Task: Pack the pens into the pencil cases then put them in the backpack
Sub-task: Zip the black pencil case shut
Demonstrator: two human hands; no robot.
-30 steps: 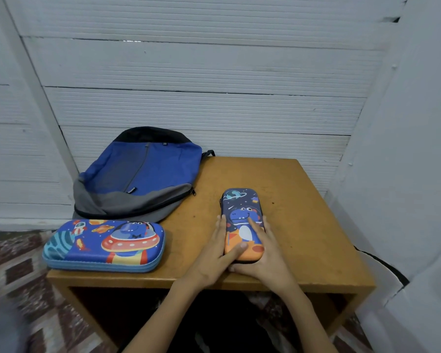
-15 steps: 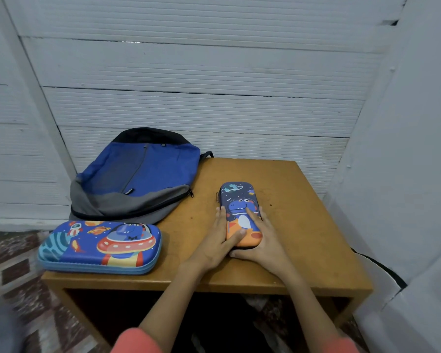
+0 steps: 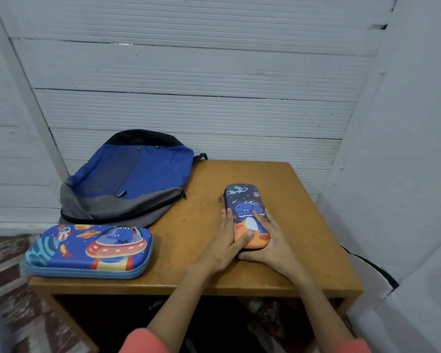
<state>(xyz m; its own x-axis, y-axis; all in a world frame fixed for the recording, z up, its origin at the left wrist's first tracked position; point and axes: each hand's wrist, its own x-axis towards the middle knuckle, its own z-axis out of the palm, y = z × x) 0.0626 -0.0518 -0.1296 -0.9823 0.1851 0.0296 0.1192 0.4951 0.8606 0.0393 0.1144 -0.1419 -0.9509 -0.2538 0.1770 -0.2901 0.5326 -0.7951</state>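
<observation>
On table [image 3: 306, 200] | small pencil case [image 3: 243, 198] flanked by straight fingers [image 3: 227, 220] | left hand [image 3: 222, 248] thumb atop; right hand [image 3: 275, 248] forefinger atop

Pencil cases number two: a small case [image 3: 245, 200] directly under the fingers, and a large case [image 3: 87, 250] well to the left of them. There is one backpack [image 3: 133, 174], lying beyond the fingers and off to their left, and one table [image 3: 303, 225] beneath them. Hands number two, a left hand [image 3: 222, 248] and a right hand [image 3: 273, 245], their fingers touching the small case.
</observation>
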